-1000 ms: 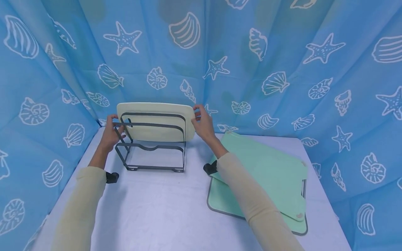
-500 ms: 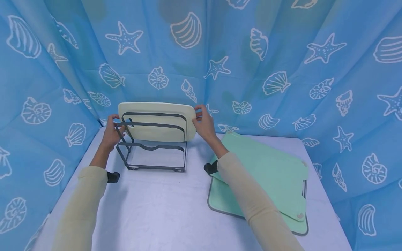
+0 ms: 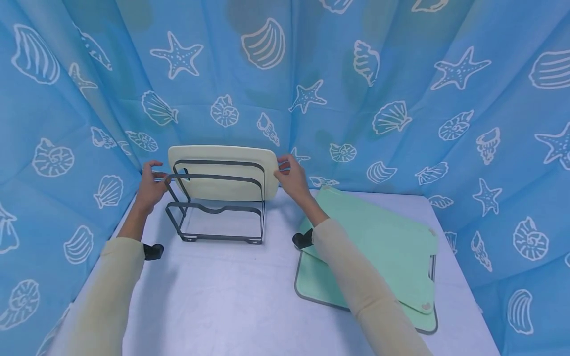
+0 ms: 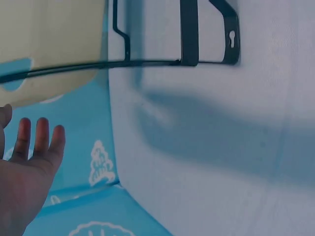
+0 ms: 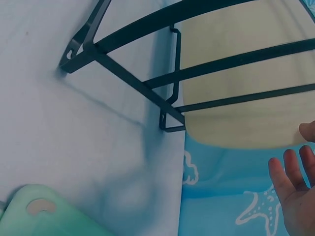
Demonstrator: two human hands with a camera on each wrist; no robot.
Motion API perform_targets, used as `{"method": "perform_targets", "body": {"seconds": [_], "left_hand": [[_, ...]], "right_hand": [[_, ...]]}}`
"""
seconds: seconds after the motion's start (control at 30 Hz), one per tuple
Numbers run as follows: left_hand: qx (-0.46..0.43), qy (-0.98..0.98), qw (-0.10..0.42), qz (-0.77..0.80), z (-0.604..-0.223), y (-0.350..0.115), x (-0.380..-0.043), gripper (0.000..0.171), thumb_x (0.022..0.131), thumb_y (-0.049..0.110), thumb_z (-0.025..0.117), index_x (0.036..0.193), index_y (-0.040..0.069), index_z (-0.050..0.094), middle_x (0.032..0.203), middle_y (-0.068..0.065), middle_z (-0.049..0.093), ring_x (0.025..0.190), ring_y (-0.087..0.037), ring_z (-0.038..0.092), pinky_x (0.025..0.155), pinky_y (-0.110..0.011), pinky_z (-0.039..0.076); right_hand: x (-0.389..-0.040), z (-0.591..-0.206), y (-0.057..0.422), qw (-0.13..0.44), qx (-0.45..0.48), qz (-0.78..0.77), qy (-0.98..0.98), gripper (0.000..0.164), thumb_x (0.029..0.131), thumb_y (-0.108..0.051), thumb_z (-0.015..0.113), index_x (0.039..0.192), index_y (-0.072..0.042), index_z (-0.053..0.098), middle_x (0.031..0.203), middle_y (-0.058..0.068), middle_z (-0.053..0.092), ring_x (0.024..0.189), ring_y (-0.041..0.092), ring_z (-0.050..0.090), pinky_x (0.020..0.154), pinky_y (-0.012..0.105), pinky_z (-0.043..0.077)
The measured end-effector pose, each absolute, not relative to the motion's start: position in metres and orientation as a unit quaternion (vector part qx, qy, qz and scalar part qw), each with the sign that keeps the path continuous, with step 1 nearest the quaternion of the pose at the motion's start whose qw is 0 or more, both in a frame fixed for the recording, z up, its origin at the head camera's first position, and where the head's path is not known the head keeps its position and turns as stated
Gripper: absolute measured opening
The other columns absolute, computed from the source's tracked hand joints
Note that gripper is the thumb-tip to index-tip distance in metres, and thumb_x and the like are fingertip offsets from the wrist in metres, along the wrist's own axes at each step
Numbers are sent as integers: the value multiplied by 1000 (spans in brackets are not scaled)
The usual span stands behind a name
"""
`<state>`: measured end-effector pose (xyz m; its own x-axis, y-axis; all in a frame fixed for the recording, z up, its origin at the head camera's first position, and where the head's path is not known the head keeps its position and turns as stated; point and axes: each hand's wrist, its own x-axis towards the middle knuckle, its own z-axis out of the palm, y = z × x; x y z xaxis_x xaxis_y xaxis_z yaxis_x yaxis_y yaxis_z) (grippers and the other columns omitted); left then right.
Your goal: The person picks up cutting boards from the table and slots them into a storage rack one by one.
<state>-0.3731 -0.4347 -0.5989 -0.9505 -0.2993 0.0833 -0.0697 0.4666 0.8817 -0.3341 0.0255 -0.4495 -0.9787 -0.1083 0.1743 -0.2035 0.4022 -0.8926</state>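
Observation:
A cream cutting board [image 3: 218, 189] with a handle slot at its left end stands on edge in the back of a dark grey wire rack [image 3: 218, 238], leaning slightly. My left hand [image 3: 150, 190] is just left of the rack; in the left wrist view its fingers [image 4: 42, 137] are extended and clear of the board. At the board's right edge is my right hand [image 3: 296, 183]. In the right wrist view its thumb [image 5: 308, 131] overlaps the board near the edge, while the other fingers are loosely spread beyond it. Whether the thumb touches is unclear.
Two green cutting boards overlap on the right of the white table [image 3: 222, 296]: an upper board [image 3: 392, 252] and a grey-rimmed lower board [image 3: 320, 284]. My right forearm passes over them. A blue seashell-patterned curtain [image 3: 338, 123] hangs behind and at both sides.
My left hand has let go at the rack's left side and moved left. My right hand has loosened and shifted slightly right. The board and rack look unmoved.

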Motion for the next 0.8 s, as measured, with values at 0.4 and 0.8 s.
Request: {"method": "perform_targets", "body": {"seconds": [0.4,0.8], "left_hand": [[162,-815,124,-542,-456,-369,-276,44,106,25,43,143,7,28,136,-26,45,123,-37,52,101,-47,47],[129,-851,156,-484,-407,-346,-229,49,106,24,41,147,2,26,126,-15,45,110,-26,53,95,-39,52]], "right_hand": [[-326,-462,56,23,90,552,-829,30,94,-10,69,122,-2,59,121,23,60,105,29,62,90,39,52],[-307,-474,93,-27,35,647,-761,30,94,-5,67,123,-3,59,115,15,60,106,33,63,87,39,56]]}}
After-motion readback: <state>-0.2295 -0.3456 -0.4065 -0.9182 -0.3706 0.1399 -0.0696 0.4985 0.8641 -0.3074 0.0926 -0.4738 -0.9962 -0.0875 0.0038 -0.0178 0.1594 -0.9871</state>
